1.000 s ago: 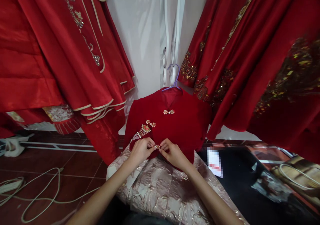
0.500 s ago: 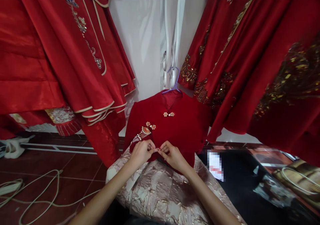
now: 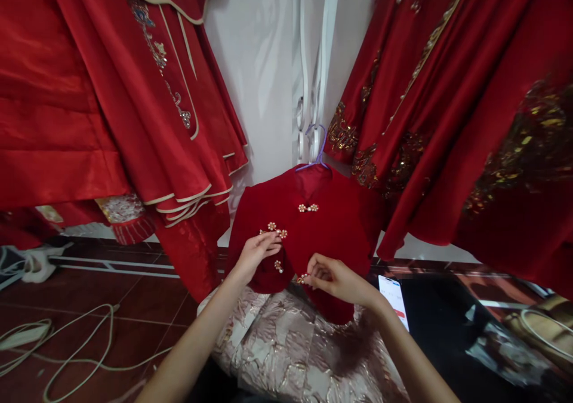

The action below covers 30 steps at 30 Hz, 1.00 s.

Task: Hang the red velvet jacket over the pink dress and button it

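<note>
A small red velvet jacket (image 3: 331,230) on a purple hanger (image 3: 316,149) lies in front of me, its lower part over a pale brocade cloth (image 3: 295,349). Pearl-and-gold frog buttons run down it: one at the collar (image 3: 308,208), one lower left (image 3: 275,230). My left hand (image 3: 256,254) pinches the left flap beside a loose button half (image 3: 278,266). My right hand (image 3: 335,277) pinches the other button half (image 3: 303,279) at the right flap's edge. The two halves are apart.
Red embroidered gowns hang at the left (image 3: 111,92) and right (image 3: 470,104), close over the jacket. A phone with a lit screen (image 3: 394,298) lies on a black surface at my right. White cables (image 3: 67,343) trail over the dark red floor tiles at the left.
My hands, which met at one button in the middle, have drawn apart; the button's two halves are now separated and the left flap is pulled aside. The tassel ornament is no longer visible.
</note>
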Motion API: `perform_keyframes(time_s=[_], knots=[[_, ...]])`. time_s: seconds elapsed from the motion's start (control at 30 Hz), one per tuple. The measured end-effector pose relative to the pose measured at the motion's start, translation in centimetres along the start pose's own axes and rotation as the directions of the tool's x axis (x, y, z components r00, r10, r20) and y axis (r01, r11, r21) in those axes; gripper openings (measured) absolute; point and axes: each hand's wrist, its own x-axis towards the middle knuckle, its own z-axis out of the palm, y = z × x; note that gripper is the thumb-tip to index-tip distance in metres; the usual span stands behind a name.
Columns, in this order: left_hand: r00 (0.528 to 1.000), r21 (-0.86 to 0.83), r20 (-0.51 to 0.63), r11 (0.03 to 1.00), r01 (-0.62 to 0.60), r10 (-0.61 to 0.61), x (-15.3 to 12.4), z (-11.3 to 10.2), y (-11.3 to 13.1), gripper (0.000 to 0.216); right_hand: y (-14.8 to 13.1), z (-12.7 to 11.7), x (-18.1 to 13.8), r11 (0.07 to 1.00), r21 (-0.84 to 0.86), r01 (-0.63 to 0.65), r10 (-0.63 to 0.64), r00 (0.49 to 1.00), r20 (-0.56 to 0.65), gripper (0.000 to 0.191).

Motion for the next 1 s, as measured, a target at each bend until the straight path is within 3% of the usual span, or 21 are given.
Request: perform_keyframes(time_s=[0.1,0.23,0.57,0.77,0.9,1.0], knots=[[0.998,-0.227,-0.058,0.974,-0.019,0.006,0.3,1.0,-0.2,0.023,0.2,0.4,0.2,1.0,0.012,0.011,-0.01,1.0,-0.009,0.018],[0.998,-0.313,-0.057,0.95,-0.005,-0.014,0.3,1.7,-0.4,0.023,0.6,0.9,0.6,1.0,0.0,0.002,-0.002,1.0,-0.024,0.018],[0.985,-0.187,-0.175,0.982,-0.033,0.0,1.2,1.8,-0.8,0.025,0.8,1.3,0.6,0.999,-0.032,0.028,-0.029,0.999,-0.032,0.019],[0.972,-0.195,-0.234,0.98,-0.022,-0.025,1.4,2.0,-0.7,0.026,0.6,0.6,0.5,0.999,-0.043,-0.002,0.002,1.0,-0.008,0.022],[0.989,-0.201,-0.137,0.979,0.028,-0.057,0.8,2.2,0.2,0.024,0.0,0.1,0.1,0.999,-0.046,-0.01,0.011,1.0,0.013,0.021],[0.999,-0.053,-0.021,0.998,0.046,-0.047,0.7,2.9,1.4,0.029,-0.6,-0.6,-0.6,0.994,-0.103,-0.041,0.048,0.997,0.065,0.02]])
